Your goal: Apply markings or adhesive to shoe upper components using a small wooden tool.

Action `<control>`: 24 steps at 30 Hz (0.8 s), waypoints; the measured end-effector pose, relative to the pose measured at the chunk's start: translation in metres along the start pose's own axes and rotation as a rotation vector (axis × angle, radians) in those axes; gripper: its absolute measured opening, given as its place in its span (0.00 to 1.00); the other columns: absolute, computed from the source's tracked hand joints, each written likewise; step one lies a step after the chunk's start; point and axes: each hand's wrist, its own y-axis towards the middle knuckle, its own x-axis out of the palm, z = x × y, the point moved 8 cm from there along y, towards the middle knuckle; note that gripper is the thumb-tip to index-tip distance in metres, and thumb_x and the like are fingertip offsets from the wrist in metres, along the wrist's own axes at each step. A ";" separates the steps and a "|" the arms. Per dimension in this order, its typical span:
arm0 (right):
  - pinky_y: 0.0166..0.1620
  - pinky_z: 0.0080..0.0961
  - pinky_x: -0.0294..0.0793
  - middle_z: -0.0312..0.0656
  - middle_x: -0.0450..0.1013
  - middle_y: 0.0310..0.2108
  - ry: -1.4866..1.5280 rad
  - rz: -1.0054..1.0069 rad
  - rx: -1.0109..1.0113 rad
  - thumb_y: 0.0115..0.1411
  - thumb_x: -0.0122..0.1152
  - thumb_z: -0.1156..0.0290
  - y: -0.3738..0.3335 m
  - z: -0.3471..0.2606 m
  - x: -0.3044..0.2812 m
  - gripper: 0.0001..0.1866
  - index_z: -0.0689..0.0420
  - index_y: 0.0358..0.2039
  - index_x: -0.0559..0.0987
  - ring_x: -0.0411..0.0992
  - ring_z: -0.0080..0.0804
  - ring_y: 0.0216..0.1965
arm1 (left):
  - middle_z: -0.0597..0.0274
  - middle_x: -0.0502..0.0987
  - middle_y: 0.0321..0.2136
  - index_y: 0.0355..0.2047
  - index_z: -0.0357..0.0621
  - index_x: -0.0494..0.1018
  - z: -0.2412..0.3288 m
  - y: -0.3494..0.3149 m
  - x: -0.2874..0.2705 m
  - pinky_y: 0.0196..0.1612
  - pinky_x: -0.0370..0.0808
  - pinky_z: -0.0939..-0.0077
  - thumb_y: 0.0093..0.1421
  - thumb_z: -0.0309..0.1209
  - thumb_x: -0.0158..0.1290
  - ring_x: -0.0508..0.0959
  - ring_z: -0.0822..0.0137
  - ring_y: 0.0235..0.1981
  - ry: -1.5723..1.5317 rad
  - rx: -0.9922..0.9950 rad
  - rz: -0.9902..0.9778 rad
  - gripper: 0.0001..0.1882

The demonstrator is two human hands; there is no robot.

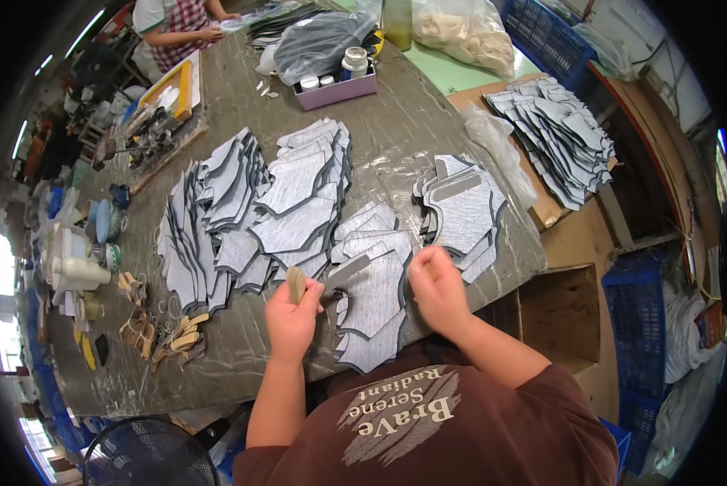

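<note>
My left hand [292, 320] is closed around a small bundle of tan strips [296, 283], which stick up above the fingers. Just beside its fingertips a grey strip [349, 271] lies over the near stack of grey-blue cut fabric pieces [371, 304]; whether the fingers touch it I cannot tell. At that stack's right edge, my right hand [438, 283] has its fingers pinched together. Something thin and pale shows at its fingertips, too small to name. Farther right, a second grey strip [457, 188] rests on another stack of cut pieces [469, 223].
More stacks of cut pieces [298, 186] spread across the left of the table [396, 130]. Bundles of tan strips [181, 336] lie front left. A purple box [336, 91] with jars stands farther back. A person [177, 36] works at the far left. A fan [149, 454] stands below.
</note>
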 end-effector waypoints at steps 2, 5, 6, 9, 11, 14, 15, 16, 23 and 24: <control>0.22 0.28 0.67 0.38 0.65 0.23 -1.075 -0.106 -0.497 0.52 0.61 0.68 -0.008 -0.027 0.033 0.11 0.53 0.36 0.73 0.69 0.34 0.20 | 0.69 0.73 0.19 0.29 0.36 0.74 -0.002 0.006 0.010 0.22 0.67 0.85 0.55 0.25 0.56 0.70 0.80 0.18 -0.093 -0.092 -0.059 0.04; 0.22 0.30 0.68 0.37 0.65 0.22 -1.267 -0.149 -0.515 0.50 0.62 0.67 -0.019 0.001 0.035 0.11 0.52 0.35 0.75 0.70 0.34 0.20 | 0.69 0.73 0.18 0.28 0.36 0.74 0.001 0.016 0.031 0.21 0.67 0.85 0.55 0.26 0.57 0.70 0.80 0.17 0.055 -0.114 -0.161 0.05; 0.22 0.29 0.69 0.37 0.64 0.23 -1.280 -0.166 -0.518 0.50 0.62 0.68 -0.020 0.002 0.036 0.11 0.52 0.35 0.76 0.70 0.33 0.20 | 0.69 0.73 0.18 0.28 0.36 0.74 0.001 0.019 0.032 0.21 0.67 0.85 0.55 0.26 0.57 0.70 0.80 0.17 0.055 -0.115 -0.163 0.05; 0.20 0.29 0.68 0.36 0.65 0.23 -1.241 -0.156 -0.519 0.49 0.64 0.68 -0.019 0.001 0.037 0.10 0.52 0.34 0.77 0.69 0.32 0.20 | 0.69 0.72 0.17 0.26 0.36 0.74 -0.003 0.025 0.033 0.21 0.66 0.85 0.54 0.26 0.57 0.70 0.80 0.17 0.129 -0.089 -0.205 0.05; 0.20 0.28 0.68 0.36 0.65 0.23 -1.250 -0.155 -0.513 0.49 0.64 0.68 -0.019 0.002 0.037 0.10 0.52 0.34 0.78 0.69 0.32 0.20 | 0.72 0.71 0.17 0.25 0.39 0.74 -0.006 0.026 0.034 0.20 0.65 0.86 0.53 0.26 0.57 0.68 0.81 0.17 0.162 -0.076 -0.225 0.04; 0.21 0.27 0.68 0.36 0.65 0.25 -1.254 -0.157 -0.506 0.49 0.64 0.68 -0.019 0.004 0.036 0.11 0.52 0.34 0.78 0.69 0.31 0.20 | 0.68 0.73 0.16 0.24 0.34 0.75 -0.007 0.031 0.034 0.24 0.66 0.81 0.52 0.27 0.58 0.69 0.78 0.19 0.278 -0.025 -0.222 0.07; 0.21 0.27 0.69 0.36 0.65 0.25 -1.251 -0.156 -0.501 0.49 0.64 0.68 -0.019 0.004 0.035 0.11 0.52 0.35 0.78 0.69 0.31 0.20 | 0.68 0.73 0.16 0.24 0.34 0.75 -0.005 0.030 0.035 0.24 0.66 0.81 0.52 0.27 0.58 0.69 0.78 0.19 0.279 -0.026 -0.221 0.07; 0.21 0.27 0.69 0.36 0.65 0.25 -1.249 -0.156 -0.502 0.49 0.64 0.68 -0.019 0.003 0.035 0.11 0.52 0.35 0.78 0.69 0.31 0.20 | 0.67 0.73 0.16 0.24 0.34 0.75 -0.003 0.030 0.036 0.25 0.66 0.80 0.51 0.27 0.58 0.69 0.78 0.20 0.265 -0.042 -0.212 0.07; 0.26 0.26 0.72 0.40 0.69 0.43 -1.258 -0.163 -0.492 0.48 0.59 0.71 -0.019 0.002 0.035 0.13 0.53 0.36 0.77 0.72 0.31 0.24 | 0.67 0.73 0.16 0.24 0.33 0.75 -0.011 0.031 0.035 0.24 0.66 0.80 0.51 0.27 0.58 0.68 0.78 0.20 0.262 -0.084 -0.202 0.07; 0.26 0.27 0.72 0.40 0.69 0.48 -1.252 -0.157 -0.516 0.47 0.59 0.71 -0.020 0.000 0.036 0.13 0.53 0.37 0.77 0.72 0.31 0.25 | 0.67 0.73 0.16 0.24 0.33 0.75 -0.012 0.031 0.035 0.24 0.66 0.80 0.51 0.27 0.58 0.68 0.78 0.20 0.262 -0.084 -0.201 0.07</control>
